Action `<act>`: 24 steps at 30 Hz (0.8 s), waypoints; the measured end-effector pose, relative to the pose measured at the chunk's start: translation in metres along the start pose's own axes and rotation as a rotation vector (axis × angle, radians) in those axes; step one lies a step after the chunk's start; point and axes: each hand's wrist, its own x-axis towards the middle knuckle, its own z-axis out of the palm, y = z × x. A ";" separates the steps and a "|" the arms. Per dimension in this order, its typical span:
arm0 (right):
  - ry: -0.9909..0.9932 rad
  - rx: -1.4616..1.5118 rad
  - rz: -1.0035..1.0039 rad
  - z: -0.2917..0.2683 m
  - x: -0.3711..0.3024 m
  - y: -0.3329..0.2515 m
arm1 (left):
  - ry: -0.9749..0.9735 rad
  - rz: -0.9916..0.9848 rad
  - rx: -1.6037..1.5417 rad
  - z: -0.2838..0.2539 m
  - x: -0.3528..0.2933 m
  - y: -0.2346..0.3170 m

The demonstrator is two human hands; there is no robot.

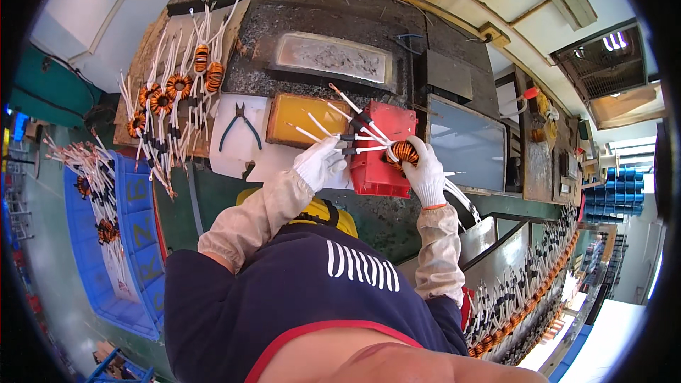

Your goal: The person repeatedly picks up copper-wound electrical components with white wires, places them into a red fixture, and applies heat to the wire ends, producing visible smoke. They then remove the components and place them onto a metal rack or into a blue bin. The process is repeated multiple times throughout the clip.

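Note:
My right hand (pixel 426 176), in a white glove, is closed round a copper-wound ring coil (pixel 403 154). White leads with black sleeves (pixel 362 125) fan out from the coil to the upper left, with bare tips. My left hand (pixel 318 164), also gloved, has its fingers closed at some of these leads, beside the black sleeves. Below the coil and leads stands a red box-like holder (pixel 383 175). Next to it, a shallow tray with an amber content (pixel 301 118) lies partly behind the leads. More white leads hang below my right hand.
Cutting pliers (pixel 240 126) lie left of the amber tray. Behind is a metal trough with a silvery surface (pixel 333 57). Several finished-looking coils (pixel 179 86) lie on a board at left, above a blue crate (pixel 145 241). Rows of coils (pixel 518 319) stand at lower right.

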 end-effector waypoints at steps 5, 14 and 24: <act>-0.040 -0.029 -0.013 -0.003 0.005 -0.001 | -0.044 -0.046 -0.080 0.000 0.000 0.000; -0.153 -0.158 -0.119 -0.016 0.025 -0.016 | -0.029 -0.032 -0.165 -0.025 0.018 -0.010; -0.214 -0.184 -0.130 -0.015 0.039 -0.019 | -0.030 -0.033 -0.167 -0.033 0.022 -0.011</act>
